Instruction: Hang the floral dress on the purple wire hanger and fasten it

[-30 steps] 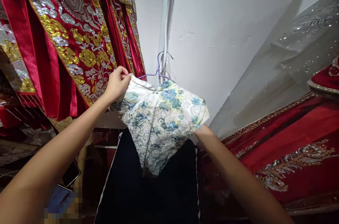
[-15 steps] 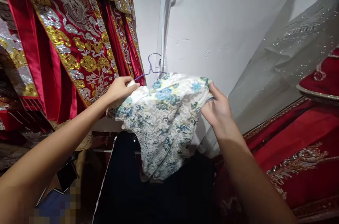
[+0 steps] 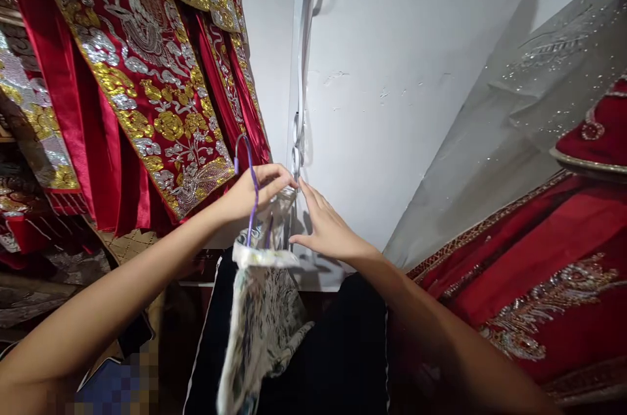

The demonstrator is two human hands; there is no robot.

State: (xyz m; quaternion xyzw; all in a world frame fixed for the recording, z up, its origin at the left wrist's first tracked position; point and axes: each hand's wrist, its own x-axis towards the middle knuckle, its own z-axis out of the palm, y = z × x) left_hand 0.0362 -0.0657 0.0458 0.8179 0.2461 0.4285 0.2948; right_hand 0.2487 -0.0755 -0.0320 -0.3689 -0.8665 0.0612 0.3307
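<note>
A white dress with blue and green flowers (image 3: 259, 317) hangs edge-on from a purple wire hanger (image 3: 251, 193). My left hand (image 3: 252, 189) grips the hanger's neck and the top of the dress. My right hand (image 3: 326, 229) is just to the right of it, fingers spread and flat, fingertips near the left hand and the dress's shoulder; whether it touches the cloth is unclear. The dress drapes down over black fabric (image 3: 333, 356) below.
Red garments with gold and silver embroidery (image 3: 137, 75) hang close on the left. A white wall (image 3: 392, 75) is straight ahead. A grey sequined gown (image 3: 514, 121) and red embroidered cloth (image 3: 539, 271) fill the right side.
The dress has turned from facing me to edge-on and dropped lower. My left hand shifted from the dress's shoulder to the hanger neck. My right hand let go of the right sleeve and moved left.
</note>
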